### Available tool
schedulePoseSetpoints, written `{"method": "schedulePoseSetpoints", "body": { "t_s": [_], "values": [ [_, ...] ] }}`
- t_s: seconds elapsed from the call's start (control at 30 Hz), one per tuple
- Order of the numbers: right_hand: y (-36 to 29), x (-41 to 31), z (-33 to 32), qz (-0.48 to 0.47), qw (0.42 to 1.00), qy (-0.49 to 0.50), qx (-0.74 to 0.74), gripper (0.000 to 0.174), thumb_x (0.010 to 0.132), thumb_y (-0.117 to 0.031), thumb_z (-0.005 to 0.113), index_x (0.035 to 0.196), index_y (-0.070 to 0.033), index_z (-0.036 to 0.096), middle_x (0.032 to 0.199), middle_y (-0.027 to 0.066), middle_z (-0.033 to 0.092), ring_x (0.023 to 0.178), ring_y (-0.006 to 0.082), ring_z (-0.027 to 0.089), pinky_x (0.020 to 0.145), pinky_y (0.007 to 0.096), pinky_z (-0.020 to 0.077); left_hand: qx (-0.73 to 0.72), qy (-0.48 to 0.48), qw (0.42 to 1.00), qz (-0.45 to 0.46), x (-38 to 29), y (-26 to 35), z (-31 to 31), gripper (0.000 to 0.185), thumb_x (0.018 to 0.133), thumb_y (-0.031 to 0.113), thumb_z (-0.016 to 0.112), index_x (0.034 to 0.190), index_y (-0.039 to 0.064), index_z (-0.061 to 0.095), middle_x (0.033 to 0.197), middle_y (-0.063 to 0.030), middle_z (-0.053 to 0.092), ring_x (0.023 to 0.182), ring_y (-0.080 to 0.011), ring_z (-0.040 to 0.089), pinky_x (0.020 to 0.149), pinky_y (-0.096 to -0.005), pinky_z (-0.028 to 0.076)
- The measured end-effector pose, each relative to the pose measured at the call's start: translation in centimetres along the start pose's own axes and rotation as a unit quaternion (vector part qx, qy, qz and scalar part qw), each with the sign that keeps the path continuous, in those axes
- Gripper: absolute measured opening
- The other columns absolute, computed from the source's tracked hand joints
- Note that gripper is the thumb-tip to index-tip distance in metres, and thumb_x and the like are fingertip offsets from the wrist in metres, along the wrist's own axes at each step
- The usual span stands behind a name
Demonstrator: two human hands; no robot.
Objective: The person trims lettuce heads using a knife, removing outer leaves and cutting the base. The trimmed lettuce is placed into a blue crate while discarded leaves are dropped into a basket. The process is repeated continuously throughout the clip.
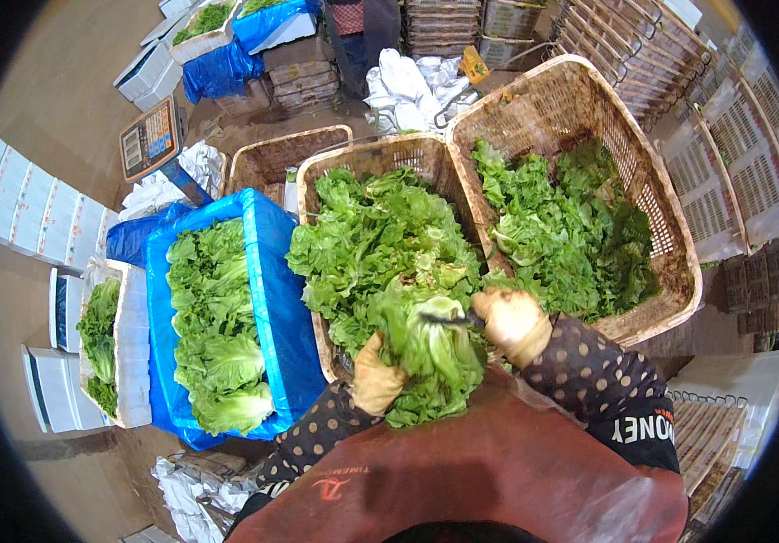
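Gloved in pale yellow, my left hand (377, 375) holds a head of leafy lettuce (445, 360) from the left, over the near edge of the middle crate. My right hand (513, 324), also gloved, is closed on a knife (445, 319) whose dark blade lies across the pale base of that head. Loose lettuce (382, 237) fills the middle plastic crate (369, 151). To the right, a larger, dirty plastic crate (687, 271) holds more green leaves (566, 231). On the left, lettuce heads (219, 326) lie in rows in a box lined with blue plastic (294, 339).
A weighing scale display (151, 139) stands behind the blue-lined box. A white foam box (132, 346) with greens is at left. Stacked crates (715, 170) stand at right. White plastic bags (403, 88) lie beyond the crates. A person's legs (362, 47) are at the top.
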State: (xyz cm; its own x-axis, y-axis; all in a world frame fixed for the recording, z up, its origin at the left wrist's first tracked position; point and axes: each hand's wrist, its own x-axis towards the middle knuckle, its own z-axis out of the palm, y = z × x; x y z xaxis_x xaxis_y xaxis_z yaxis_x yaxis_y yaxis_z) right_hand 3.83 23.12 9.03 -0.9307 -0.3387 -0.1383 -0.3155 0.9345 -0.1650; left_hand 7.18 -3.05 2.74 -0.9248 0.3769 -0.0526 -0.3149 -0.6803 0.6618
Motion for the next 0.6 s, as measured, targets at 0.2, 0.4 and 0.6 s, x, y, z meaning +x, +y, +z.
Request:
{"method": "schedulePoseSetpoints", "body": {
  "t_s": [0.2, 0.4, 0.6],
  "values": [
    [0.4, 0.5, -0.6, 0.083, 0.988, 0.022, 0.125, 0.018, 0.086, -0.025, 0.068, 0.084, -0.008, 0.069, 0.083, 0.0167, 0.070, 0.080, 0.0374, 0.071, 0.074, 0.0469, 0.0573, -0.132, 0.070, 0.977, -0.153, 0.0, 0.0, -1.1, 0.049, 0.099, 0.009, 0.066, 0.144, 0.002, 0.048, 0.133, -0.0151, 0.062, 0.121, -0.0279, 0.064, 0.103, -0.0427, 0.057],
    [-1.4, 0.1, -2.3, 0.103, 0.681, -0.008, 0.725, 0.056, 0.090, -0.021, 0.082, 0.137, -0.001, 0.059, 0.125, 0.0096, 0.069, 0.111, 0.0174, 0.063, 0.096, 0.0360, 0.0524, 0.046, -0.003, 0.991, -0.127, 0.6, -0.7, -2.4, 0.079, 0.102, 0.061, 0.042, 0.154, 0.002, 0.038, 0.150, -0.0146, 0.053, 0.136, -0.0265, 0.053, 0.113, -0.0425, 0.046],
    [-1.4, -0.8, -0.7, 0.141, 0.695, -0.151, 0.689, 0.068, 0.092, -0.014, 0.078, 0.152, -0.005, 0.048, 0.107, -0.0028, 0.066, 0.093, 0.0057, 0.058, 0.081, 0.0249, 0.0491, 0.191, 0.132, 0.964, -0.129, 2.0, 4.6, 0.3, 0.100, 0.095, 0.073, 0.052, 0.164, 0.009, 0.017, 0.156, -0.0165, 0.044, 0.140, -0.0320, 0.047, 0.117, -0.0487, 0.039]
  ]
}}
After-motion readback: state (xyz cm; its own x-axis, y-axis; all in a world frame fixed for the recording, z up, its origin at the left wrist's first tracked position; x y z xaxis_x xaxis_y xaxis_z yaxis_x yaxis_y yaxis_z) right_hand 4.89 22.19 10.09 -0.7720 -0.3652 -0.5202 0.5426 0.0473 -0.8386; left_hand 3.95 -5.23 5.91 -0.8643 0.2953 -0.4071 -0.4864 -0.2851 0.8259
